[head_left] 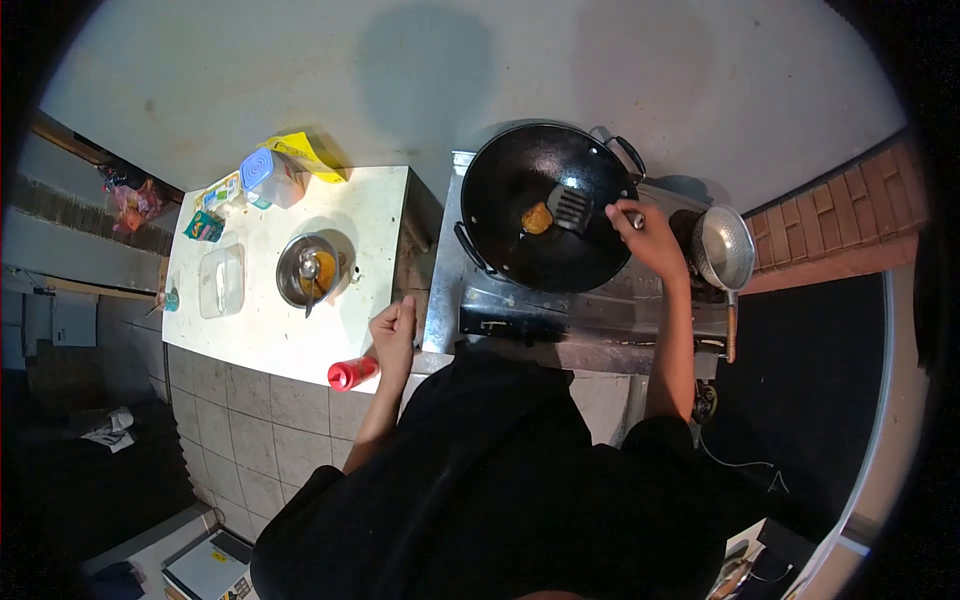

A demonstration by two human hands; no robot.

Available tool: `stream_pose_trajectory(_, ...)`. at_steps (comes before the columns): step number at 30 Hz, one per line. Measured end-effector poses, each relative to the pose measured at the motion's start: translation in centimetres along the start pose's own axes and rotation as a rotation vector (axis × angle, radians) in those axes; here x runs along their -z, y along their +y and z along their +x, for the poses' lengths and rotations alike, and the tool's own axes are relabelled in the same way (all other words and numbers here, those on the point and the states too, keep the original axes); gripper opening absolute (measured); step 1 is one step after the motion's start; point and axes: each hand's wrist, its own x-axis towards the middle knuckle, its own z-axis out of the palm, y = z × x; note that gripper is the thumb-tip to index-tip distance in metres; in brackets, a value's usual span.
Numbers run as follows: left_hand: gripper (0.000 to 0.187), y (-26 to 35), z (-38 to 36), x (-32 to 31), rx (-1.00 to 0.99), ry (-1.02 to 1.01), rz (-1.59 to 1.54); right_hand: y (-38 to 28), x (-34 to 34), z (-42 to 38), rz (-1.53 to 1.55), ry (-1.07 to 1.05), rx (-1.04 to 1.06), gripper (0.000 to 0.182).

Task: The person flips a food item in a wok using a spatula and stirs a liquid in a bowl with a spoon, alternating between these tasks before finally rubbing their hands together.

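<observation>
My right hand [652, 238] is closed around the handle of a slotted spatula [572, 208]. The spatula's dark blade is inside a large black wok [545, 265], right beside a golden-brown fried piece of food [537, 218]. The wok sits on a metal gas stove [450, 300]. Near the right edge of the white table, my left hand [395, 330] is curled closed with the thumb up, and nothing shows in it. A red bottle [350, 374] is close by that hand, at the table's front edge.
On the white table [260, 345] are a metal bowl [290, 268] with yellow liquid and a spoon, a clear plastic container [221, 282], a blue-lidded tub [270, 180], a yellow packet [312, 155] and a green packet [204, 227]. A metal saucepan [722, 248] sits right of the wok.
</observation>
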Motion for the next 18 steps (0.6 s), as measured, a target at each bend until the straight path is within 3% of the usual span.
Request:
stream_pose_trajectory(1,0.050,-0.4,0.0,0.0,-0.006,-0.049,0.009,-1.1,0.7,-0.6,-0.034,-0.096,-0.085,0.037)
stream_pose_trajectory(3,0.049,-0.5,-0.2,-0.3,-0.021,-0.130,0.011,-1.5,1.0,-2.1,-0.034,-0.091,-0.102,0.037)
stream_pose_trajectory(8,0.050,-1.0,-0.3,0.4,0.010,-0.119,0.056,-2.7,1.5,-3.6,0.012,-0.075,-0.217,0.038)
stream_pose_trajectory(11,0.055,-1.5,-0.2,0.7,0.050,-0.087,0.019,-3.1,1.3,-4.1,-0.092,0.000,-0.216,0.039)
stream_pose_trajectory(13,0.055,-0.8,-0.6,0.6,0.064,-0.089,0.014,-2.5,0.6,-4.2,-0.098,0.196,0.025,0.036)
stream_pose_trajectory(18,0.055,-1.5,-0.9,1.0,0.033,-0.089,0.049,-3.3,0.1,-3.7,-0.149,0.159,-0.066,0.039)
